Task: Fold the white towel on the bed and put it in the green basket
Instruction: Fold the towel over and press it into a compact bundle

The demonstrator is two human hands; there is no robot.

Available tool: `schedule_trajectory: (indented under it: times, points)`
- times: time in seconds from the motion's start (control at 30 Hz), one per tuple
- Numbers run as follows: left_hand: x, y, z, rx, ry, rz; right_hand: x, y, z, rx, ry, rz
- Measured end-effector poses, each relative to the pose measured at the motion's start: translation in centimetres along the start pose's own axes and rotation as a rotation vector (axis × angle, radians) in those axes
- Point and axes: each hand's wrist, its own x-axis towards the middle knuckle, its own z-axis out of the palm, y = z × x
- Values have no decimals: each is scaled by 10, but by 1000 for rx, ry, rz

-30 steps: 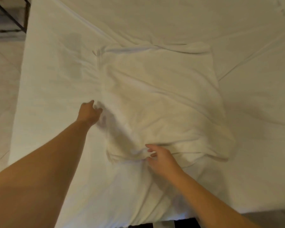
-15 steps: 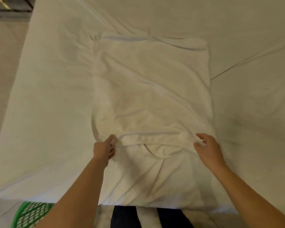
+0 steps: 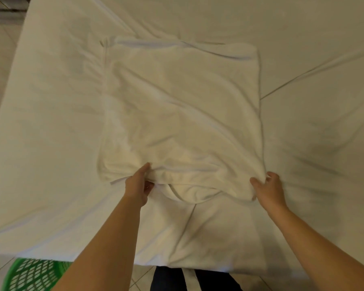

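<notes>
1. Towel lies mid-bed; left hand pinches its near edge at 7 o'clock, right hand its 5 o'clock corner, likely to lift that edge toward 12.
2. Bed gives flat support.
3. Green basket waits at 8 o'clock, on the floor.
</notes>
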Motion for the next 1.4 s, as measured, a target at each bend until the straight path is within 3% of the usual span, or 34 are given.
schedule_trajectory:
  times: [0.23,0.33,0.53,0.8,0.93,1.17,1.4]
  points:
    - [6,8,6,-58,-16,2,17,30,4,202,-164,167]
    - [7,21,6,-47,-53,44,17,36,-3,244,-163,136]
    - [12,40,-4,-18,57,97,1,35,-11,478,-120,159]
    - [12,42,-38,-46,-47,-20,-7,63,-1,403,-17,186]
    - [14,54,-37,-43,-93,44,-10,71,-2,408,6,173]
    - [10,58,-26,54,-27,139,-26,81,-5,406,65,119]
    - [-17,54,-66,182,89,248,-65,88,-15,422,73,75]
